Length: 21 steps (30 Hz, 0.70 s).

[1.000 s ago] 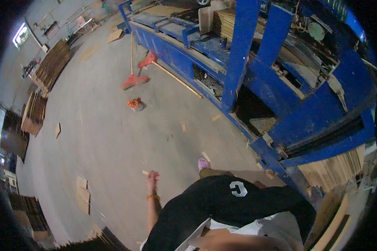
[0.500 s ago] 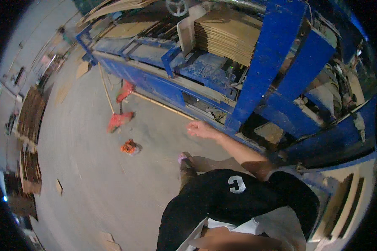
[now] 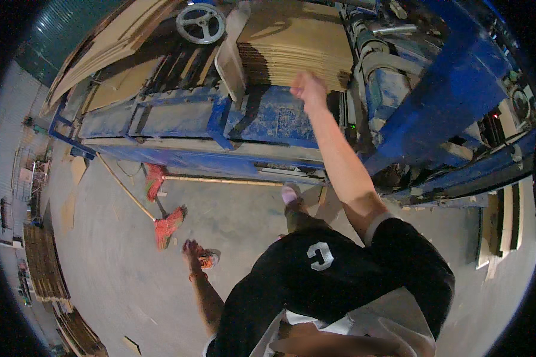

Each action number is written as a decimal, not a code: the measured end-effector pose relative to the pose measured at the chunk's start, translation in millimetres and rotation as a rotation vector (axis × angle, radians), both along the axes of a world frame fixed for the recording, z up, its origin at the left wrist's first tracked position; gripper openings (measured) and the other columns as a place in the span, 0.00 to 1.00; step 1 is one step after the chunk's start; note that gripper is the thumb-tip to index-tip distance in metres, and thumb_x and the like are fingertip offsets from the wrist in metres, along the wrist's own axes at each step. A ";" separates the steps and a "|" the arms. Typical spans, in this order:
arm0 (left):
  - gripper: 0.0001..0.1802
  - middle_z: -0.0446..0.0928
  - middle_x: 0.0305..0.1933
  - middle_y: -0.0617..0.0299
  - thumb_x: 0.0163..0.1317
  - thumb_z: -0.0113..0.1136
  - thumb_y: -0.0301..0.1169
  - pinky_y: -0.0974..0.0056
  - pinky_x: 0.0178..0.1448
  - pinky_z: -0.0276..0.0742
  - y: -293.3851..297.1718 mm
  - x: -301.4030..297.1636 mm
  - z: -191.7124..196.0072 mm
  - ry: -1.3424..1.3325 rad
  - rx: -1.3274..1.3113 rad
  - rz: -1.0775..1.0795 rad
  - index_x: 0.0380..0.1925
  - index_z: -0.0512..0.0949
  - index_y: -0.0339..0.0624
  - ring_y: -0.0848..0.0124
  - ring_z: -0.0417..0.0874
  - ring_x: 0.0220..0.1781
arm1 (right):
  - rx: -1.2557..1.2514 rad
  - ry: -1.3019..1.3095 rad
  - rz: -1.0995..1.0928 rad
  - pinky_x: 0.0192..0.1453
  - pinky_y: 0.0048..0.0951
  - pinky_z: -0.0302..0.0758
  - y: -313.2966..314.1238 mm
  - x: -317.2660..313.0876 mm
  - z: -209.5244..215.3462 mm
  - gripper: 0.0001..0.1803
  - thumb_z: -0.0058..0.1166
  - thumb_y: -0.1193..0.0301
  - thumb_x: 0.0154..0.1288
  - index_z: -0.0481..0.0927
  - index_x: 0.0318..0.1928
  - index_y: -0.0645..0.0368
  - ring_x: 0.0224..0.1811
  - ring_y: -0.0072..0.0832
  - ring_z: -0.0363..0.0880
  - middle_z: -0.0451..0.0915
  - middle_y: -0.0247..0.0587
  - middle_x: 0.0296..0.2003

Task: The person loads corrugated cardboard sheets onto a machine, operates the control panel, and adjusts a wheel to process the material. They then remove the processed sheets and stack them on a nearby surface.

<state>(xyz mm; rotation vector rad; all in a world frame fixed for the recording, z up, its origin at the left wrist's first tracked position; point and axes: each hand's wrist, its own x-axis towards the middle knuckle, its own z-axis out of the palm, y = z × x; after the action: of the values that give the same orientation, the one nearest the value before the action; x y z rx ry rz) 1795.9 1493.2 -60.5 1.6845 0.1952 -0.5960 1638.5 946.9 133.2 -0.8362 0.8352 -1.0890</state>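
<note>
My right hand (image 3: 311, 91) reaches forward over the blue machine, in front of the lower edge of a stack of brown cardboard sheets (image 3: 295, 30). Its fingers look curled in, slightly blurred, with nothing visible in them; whether it touches the stack I cannot tell. A pale upright plate (image 3: 230, 68) stands at the stack's left side. Low on my left side hangs my left hand (image 3: 191, 252), an orange-red band around its wrist. In the picture it overlaps a crumpled orange thing (image 3: 209, 259) on the floor. Its fingers are too dark and small to read.
A blue machine (image 3: 173, 128) spans the front, with a grey handwheel (image 3: 201, 24) and a thick slanted blue beam (image 3: 441, 101). Two red-headed brooms, one nearer (image 3: 170, 226) and one farther (image 3: 155, 178), lie near its base. Cardboard piles (image 3: 44, 262) stand at the left.
My right hand has swung up and forward from beside the machine's base to the cardboard stack. My left hand has come into view. The view has shifted, and my body is nearer the machine.
</note>
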 end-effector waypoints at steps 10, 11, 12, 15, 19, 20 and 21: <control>0.19 0.75 0.42 0.59 0.55 0.51 0.39 0.60 0.45 0.70 -129.6 8.6 -96.4 -0.157 0.373 -0.815 0.44 0.67 0.40 0.63 0.76 0.44 | 0.490 -0.379 -0.341 0.50 0.53 0.69 -154.9 70.1 -25.4 0.10 0.40 0.69 0.64 0.67 0.44 0.58 0.39 0.40 0.69 0.69 0.43 0.34; 0.17 0.75 0.41 0.59 0.54 0.52 0.39 0.59 0.44 0.71 -129.2 5.3 -106.3 -0.228 0.481 -0.878 0.41 0.68 0.41 0.62 0.76 0.43 | 0.520 -0.356 -0.340 0.50 0.52 0.69 -163.0 77.1 -27.7 0.10 0.39 0.68 0.64 0.67 0.44 0.57 0.39 0.40 0.68 0.69 0.44 0.34; 0.15 0.75 0.39 0.59 0.54 0.52 0.39 0.59 0.43 0.71 -128.5 3.5 -114.9 -0.292 0.570 -0.931 0.38 0.69 0.41 0.61 0.76 0.41 | 0.546 -0.331 -0.339 0.49 0.52 0.69 -170.9 82.1 -29.9 0.11 0.39 0.68 0.64 0.68 0.45 0.57 0.39 0.40 0.68 0.69 0.44 0.35; 0.11 0.75 0.35 0.59 0.51 0.53 0.38 0.58 0.39 0.72 -125.0 9.3 -129.6 -0.476 0.673 -1.054 0.29 0.71 0.43 0.59 0.77 0.37 | 0.514 -0.319 -0.297 0.48 0.51 0.69 -183.4 88.6 -38.7 0.11 0.38 0.66 0.65 0.68 0.45 0.56 0.38 0.40 0.68 0.68 0.45 0.36; 0.09 0.75 0.30 0.60 0.49 0.53 0.37 0.57 0.35 0.73 -137.8 38.2 -136.8 -0.825 0.613 -1.144 0.20 0.74 0.45 0.58 0.77 0.32 | 0.594 -0.332 -0.187 0.49 0.49 0.69 -195.4 93.9 -41.2 0.12 0.37 0.64 0.66 0.68 0.44 0.55 0.34 0.38 0.67 0.69 0.44 0.35; 0.09 0.75 0.30 0.60 0.49 0.53 0.37 0.56 0.34 0.73 -143.7 47.4 -138.3 -0.883 0.572 -1.158 0.19 0.74 0.45 0.58 0.76 0.31 | 0.613 -0.333 -0.218 0.48 0.48 0.69 -197.9 96.4 -40.6 0.12 0.37 0.63 0.66 0.68 0.42 0.56 0.32 0.36 0.66 0.69 0.44 0.33; 0.09 0.75 0.30 0.60 0.49 0.53 0.37 0.56 0.33 0.72 -152.5 61.1 -141.2 -0.436 0.548 -1.021 0.19 0.74 0.45 0.58 0.76 0.31 | 0.632 -0.334 -0.251 0.47 0.46 0.70 -199.2 97.6 -41.0 0.11 0.36 0.63 0.66 0.68 0.40 0.56 0.30 0.35 0.65 0.69 0.43 0.31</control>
<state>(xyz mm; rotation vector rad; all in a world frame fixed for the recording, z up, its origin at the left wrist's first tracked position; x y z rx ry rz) 1856.9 1340.7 -201.7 2.3636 -0.9507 -0.9381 1736.1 747.7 92.2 -0.0185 0.9373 -1.0531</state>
